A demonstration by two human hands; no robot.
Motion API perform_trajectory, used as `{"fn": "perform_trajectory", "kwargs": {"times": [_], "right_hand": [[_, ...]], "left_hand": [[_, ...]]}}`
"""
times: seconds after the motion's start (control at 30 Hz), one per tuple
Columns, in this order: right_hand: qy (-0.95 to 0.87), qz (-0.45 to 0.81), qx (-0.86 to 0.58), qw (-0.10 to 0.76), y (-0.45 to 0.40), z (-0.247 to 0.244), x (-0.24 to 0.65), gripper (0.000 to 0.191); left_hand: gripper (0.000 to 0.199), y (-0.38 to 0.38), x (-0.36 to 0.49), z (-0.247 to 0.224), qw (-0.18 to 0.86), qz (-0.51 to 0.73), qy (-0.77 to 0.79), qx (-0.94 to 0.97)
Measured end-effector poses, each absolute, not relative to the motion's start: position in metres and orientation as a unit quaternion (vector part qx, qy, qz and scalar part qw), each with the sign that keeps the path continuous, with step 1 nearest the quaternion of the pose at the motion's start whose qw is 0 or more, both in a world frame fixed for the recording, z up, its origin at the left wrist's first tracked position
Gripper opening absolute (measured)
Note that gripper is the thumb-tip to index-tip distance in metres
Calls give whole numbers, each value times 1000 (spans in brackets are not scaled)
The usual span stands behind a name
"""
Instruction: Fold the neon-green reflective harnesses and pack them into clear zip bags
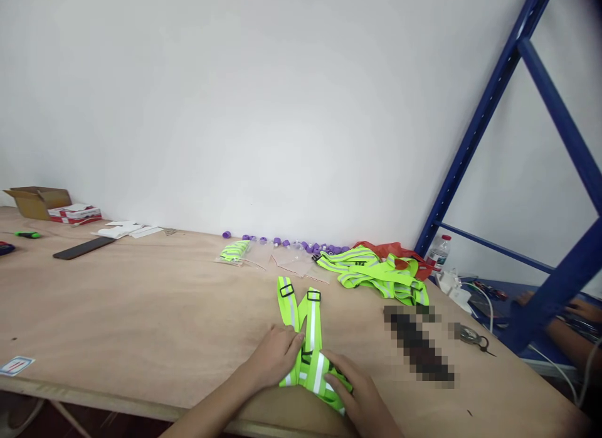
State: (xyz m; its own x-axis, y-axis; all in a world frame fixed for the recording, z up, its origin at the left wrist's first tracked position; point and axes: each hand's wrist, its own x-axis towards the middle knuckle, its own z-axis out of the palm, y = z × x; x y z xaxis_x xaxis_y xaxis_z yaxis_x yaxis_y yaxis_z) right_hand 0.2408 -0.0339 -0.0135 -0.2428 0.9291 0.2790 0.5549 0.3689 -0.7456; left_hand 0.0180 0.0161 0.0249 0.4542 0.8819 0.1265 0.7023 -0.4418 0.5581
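Observation:
A neon yellow-green strap harness (313, 325) with silver reflective stripes and black buckles lies on the wooden table near its front edge. Two strap ends with buckles point toward the wall. My left hand (278, 353) rests on the harness's left straps, its fingers together over the webbing; whether it pinches them is hard to see. On the right, my right hand (355, 388) has thumb and fingers around the folded lower part of the harness. Behind it, more neon straps (376, 272) lie in a loose pile beside a red bag (399, 255).
Clear plastic bags (294, 259), a bagged neon item (235, 251) and several purple pieces (324, 248) lie by the wall. Right: a bottle (439, 251), a key ring (470, 336), a blue rack (475, 130) and another person's arm. Left: a cardboard box (37, 202).

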Motion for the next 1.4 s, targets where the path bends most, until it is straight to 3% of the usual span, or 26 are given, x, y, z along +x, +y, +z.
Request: {"fn": "perform_trajectory", "kwargs": {"times": [0.13, 0.3, 0.63, 0.87, 1.0, 1.23, 1.4], "right_hand": [[-761, 223, -496, 354, -29, -14, 240, 39], [-796, 113, -493, 333, -23, -19, 237, 36], [-773, -162, -533, 303, -17, -26, 220, 28], [-795, -262, -506, 209, -23, -19, 218, 23], [-822, -239, -471, 212, -29, -18, 218, 27], [-792, -134, -496, 330, -41, -35, 218, 26], [-818, -104, -457, 335, -37, -41, 222, 32]], "left_hand": [[50, 25, 20, 19, 143, 189, 480, 845], [38, 35, 22, 10, 162, 198, 494, 831], [42, 39, 18, -4, 133, 219, 482, 838], [34, 37, 19, -7, 103, 247, 484, 833], [39, 34, 15, -1, 103, 249, 466, 843], [42, 13, -6, 8, 209, 277, 401, 848], [42, 10, -10, 5, 194, 258, 394, 861]]}}
